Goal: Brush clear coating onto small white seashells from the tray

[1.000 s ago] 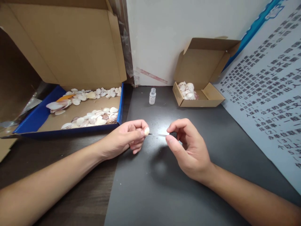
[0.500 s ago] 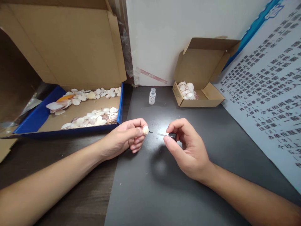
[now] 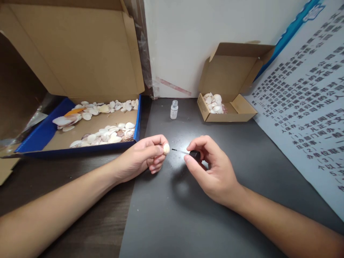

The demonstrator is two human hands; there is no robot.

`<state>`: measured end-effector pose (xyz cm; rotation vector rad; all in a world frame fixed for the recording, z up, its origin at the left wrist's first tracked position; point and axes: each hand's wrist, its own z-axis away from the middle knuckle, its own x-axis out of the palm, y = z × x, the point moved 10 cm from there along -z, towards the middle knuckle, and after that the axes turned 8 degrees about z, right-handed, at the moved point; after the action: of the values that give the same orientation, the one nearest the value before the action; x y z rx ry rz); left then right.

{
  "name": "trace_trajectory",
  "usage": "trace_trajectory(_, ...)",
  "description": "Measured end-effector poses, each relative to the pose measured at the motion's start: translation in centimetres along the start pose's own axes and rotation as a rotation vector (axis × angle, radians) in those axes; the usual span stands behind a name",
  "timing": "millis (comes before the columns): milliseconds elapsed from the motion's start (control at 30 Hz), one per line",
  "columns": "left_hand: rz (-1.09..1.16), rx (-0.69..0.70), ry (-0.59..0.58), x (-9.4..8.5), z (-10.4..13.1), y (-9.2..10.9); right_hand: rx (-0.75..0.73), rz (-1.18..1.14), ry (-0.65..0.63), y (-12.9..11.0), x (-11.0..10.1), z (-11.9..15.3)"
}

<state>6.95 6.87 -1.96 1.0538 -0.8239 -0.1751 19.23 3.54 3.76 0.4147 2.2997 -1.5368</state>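
Note:
Between thumb and fingertips, my left hand (image 3: 146,154) pinches a small cream ribbed seashell (image 3: 166,148) above the grey mat. Facing it, my right hand (image 3: 215,172) grips the black cap of a thin applicator brush (image 3: 195,154). The brush's clear stem points left, and its dark tip lies just right of the shell with a small gap between them. Behind both hands, an uncapped small glass bottle (image 3: 174,110) with a white label stands upright on the mat.
At the left is a blue-sided cardboard box (image 3: 138,123) with rows of shells. A smaller open cardboard box (image 3: 228,117) at the back right holds white shells. A printed sheet (image 3: 301,136) leans at the right; a white panel (image 3: 177,46) rises behind.
The brush tip has drawn slightly away from the shell, and its black cap has turned in my right fingers. My left hand and the shell stay in place.

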Motion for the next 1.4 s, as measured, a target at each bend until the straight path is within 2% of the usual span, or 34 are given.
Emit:
trace_trajectory(500,-0.01,-0.007,0.003,0.09,0.0,-0.06,-0.018,0.027,0.027,-0.17,-0.19,0.01)
trace_trajectory(933,-0.02,-0.017,0.015,0.03,0.06,-0.1,-0.029,-0.056,-0.072,-0.41,0.68,0.15)
trace_trajectory(1100,-0.025,-0.02,0.018,-0.01,0.03,-0.12,-0.027,0.006,0.016,-0.46,-0.14,0.03)
trace_trajectory(1400,-0.029,-0.015,0.01,0.02,0.0,-0.12,-0.02,-0.042,0.027,-0.23,-0.01,0.17)
